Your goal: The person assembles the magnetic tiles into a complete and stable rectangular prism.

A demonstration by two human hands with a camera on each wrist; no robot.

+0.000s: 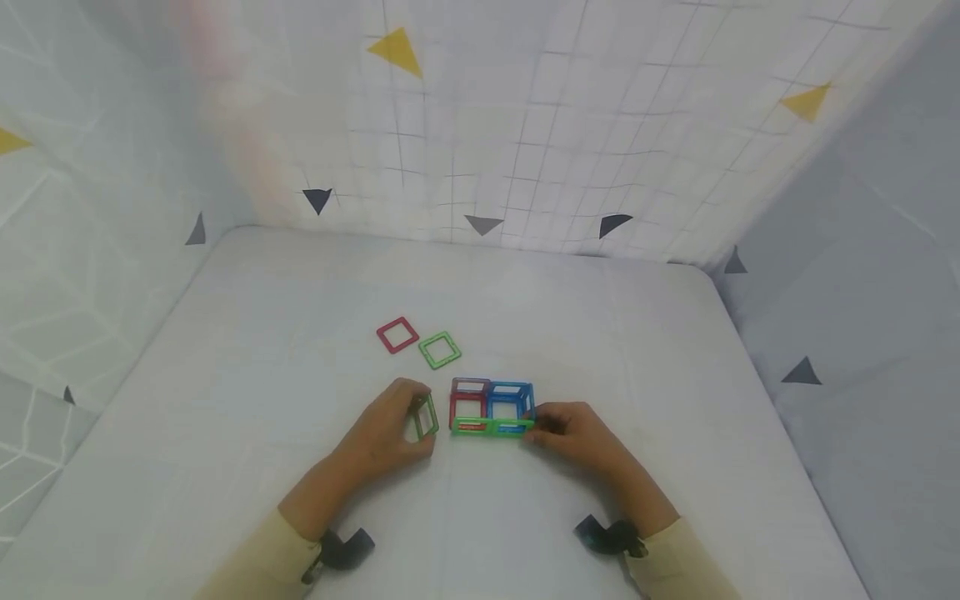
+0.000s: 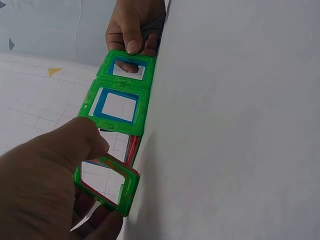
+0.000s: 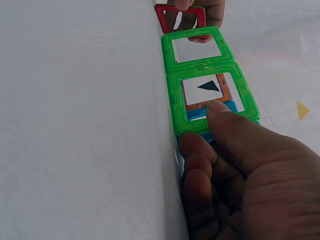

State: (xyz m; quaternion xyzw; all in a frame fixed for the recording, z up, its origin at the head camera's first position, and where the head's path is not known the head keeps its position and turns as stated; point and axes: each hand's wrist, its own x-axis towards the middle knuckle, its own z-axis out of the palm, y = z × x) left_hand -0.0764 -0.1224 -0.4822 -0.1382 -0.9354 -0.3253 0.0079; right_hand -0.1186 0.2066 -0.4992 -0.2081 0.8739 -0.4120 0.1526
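My left hand point(image 1: 386, 425) holds a square magnetic tile point(image 2: 131, 192) on edge, left of a low structure and apart from it. It looks green in the left wrist view, with red along its inner edges; the right wrist view shows a red square frame point(image 3: 161, 20) at that hand. Whether two tiles lie together there, I cannot tell. Red tiles point(image 1: 452, 408) and blue tiles point(image 1: 533, 396) make up the structure, with two green tiles point(image 3: 176, 102) standing along its near side. My right hand point(image 1: 573, 429) pinches the structure's right end, thumb against the green tile.
Beyond the structure, a red square tile point(image 1: 384, 342) and a green square tile point(image 1: 429, 357) lie flat on the white table surface point(image 1: 600, 317). Patterned cloth walls point(image 1: 480, 125) rise behind the table and at both sides.
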